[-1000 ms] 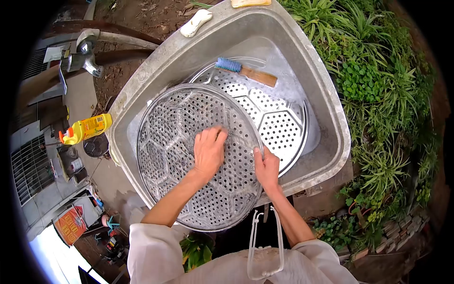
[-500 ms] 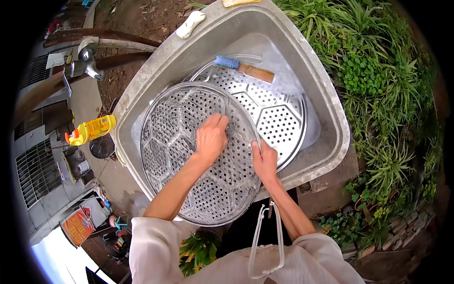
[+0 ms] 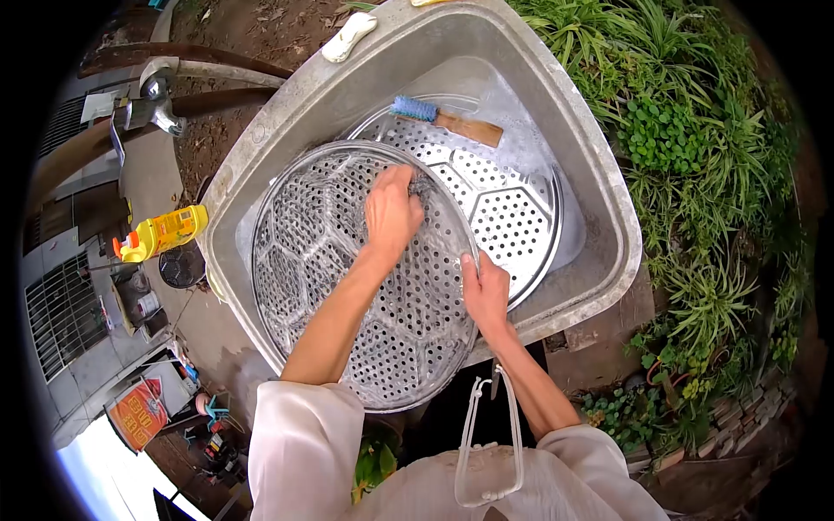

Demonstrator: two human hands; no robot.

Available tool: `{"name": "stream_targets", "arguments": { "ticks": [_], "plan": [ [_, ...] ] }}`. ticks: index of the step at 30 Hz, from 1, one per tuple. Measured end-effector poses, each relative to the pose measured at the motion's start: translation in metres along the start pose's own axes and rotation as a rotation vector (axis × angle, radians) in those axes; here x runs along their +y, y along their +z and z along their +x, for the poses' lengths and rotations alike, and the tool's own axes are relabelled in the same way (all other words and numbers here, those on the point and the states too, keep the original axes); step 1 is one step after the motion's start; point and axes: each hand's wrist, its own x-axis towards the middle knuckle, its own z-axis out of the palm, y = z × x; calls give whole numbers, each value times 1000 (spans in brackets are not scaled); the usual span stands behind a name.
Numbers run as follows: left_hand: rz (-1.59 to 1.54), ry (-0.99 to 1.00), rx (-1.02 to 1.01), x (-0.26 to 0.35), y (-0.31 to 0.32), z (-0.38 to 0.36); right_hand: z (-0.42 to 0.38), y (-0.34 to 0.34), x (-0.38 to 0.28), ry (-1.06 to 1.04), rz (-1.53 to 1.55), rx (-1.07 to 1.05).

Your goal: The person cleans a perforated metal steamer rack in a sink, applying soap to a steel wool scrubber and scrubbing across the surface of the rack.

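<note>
A round perforated metal steamer tray (image 3: 304,252), wet and streaked with suds, is tilted over the near left part of the stone sink (image 3: 599,217). My right hand (image 3: 486,291) grips its right rim, thumb on top. My left hand (image 3: 393,208) is closed and pressed to the upper part of the tray's face. A dark grey patch shows by its fingertips; what it holds is mostly hidden. Beneath lies a second perforated steamer tray (image 3: 517,227) in the sink. A brush (image 3: 469,128) with blue bristles and a wooden handle rests at that tray's far side.
A yellow bottle (image 3: 165,233) with an orange cap is by the sink's left edge. A white object (image 3: 349,36) sits on the far rim. The metal tap (image 3: 159,108) is at upper left. Green plants (image 3: 686,174) grow along the right side. Soapy water is in the sink.
My left hand has slid upward across the tray, toward its far rim. My right hand keeps its grip on the rim. The tray has shifted slightly.
</note>
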Motion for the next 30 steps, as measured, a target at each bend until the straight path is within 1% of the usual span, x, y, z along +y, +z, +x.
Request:
{"name": "stream_targets", "arguments": {
  "ticks": [2,3,4,6,7,9,10,12,14,16,17,19,20,21,22,23,24,25,26,28,30],
  "plan": [
    [-49,-53,-103,6,-19,-57,-2,6,0,22,7,-22],
    [-87,-67,-139,10,-28,-74,-2,7,-1,8,23,-7],
    [-83,-58,-134,6,-27,-70,1,7,0,-6,33,16],
    [-44,-28,-135,3,-22,-71,-3,5,3,7,-15,-6],
    [-32,-64,-108,-1,-15,-44,-1,6,4,-25,-21,9],
    [-3,-57,6,-8,2,13,0,7,2,-67,-9,47],
    [-14,-63,5,-4,4,9,0,3,1,-65,-22,45],
    [-8,-38,15,1,1,-3,3,-1,-6,96,-16,-76],
    [-59,-118,-106,4,-11,-51,-2,1,-10,87,20,-58],
    [-107,-5,-122,2,-23,-75,1,4,-5,-24,54,46],
    [-115,0,-128,-5,-19,-67,0,4,-1,-46,6,38],
    [32,-37,-52,-14,-11,-21,-1,5,1,-46,0,33],
    [42,-92,44,-16,-6,7,-2,6,0,-44,3,31],
    [74,-90,190,-20,0,28,-2,4,-2,-35,27,19],
    [123,-128,256,-18,7,36,-1,0,0,-34,7,19],
    [43,-50,161,-14,11,24,-1,-1,1,5,-12,-8],
    [-27,34,64,5,5,9,1,0,1,45,-17,-31],
    [-93,149,22,18,9,-14,3,-2,-9,151,40,-70],
    [-169,247,-83,35,3,-35,-1,-1,-10,155,50,-74],
    [-307,336,-218,36,-10,-51,3,-3,-12,66,76,-2],
    [-71,305,-248,8,-14,-21,-2,-3,-11,105,40,-24]
  ]
}}
